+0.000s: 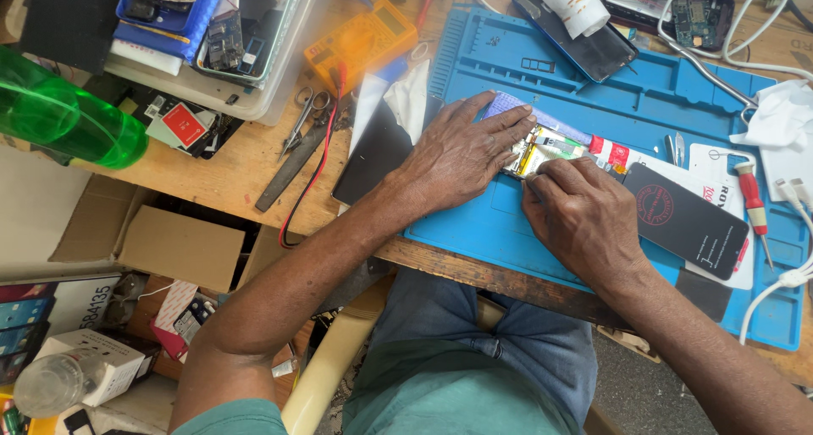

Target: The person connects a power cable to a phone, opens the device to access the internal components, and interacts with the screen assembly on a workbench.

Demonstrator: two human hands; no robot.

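An opened phone (542, 147) with its battery showing lies mid-mat on the blue mat (508, 223), which covers the desk's right part. The left hand (461, 155) presses flat on it, fingers spread. The right hand (580, 215) is curled, fingertips at the phone's near edge; whether it grips anything cannot be told. A black card (686, 219) lies just right, a red screwdriver (752, 206) beyond, a yellow meter (360, 45) near the desk's far edge.

1. Under both my hands lies a bright blue mat (542, 71), plain, with moulded grooves.
2. Between my left hand (461, 155) and right hand (584, 215), the opened phone (542, 147) shows yellow, green and silver.
3. Just right of my right hand is a black card (688, 219) with a red round emblem.
4. Further right, a screwdriver (752, 202) has a red handle.
5. Beyond my left hand sits an orange-yellow multimeter (360, 41).
6. Far to my left is a clear green bottle (63, 117).
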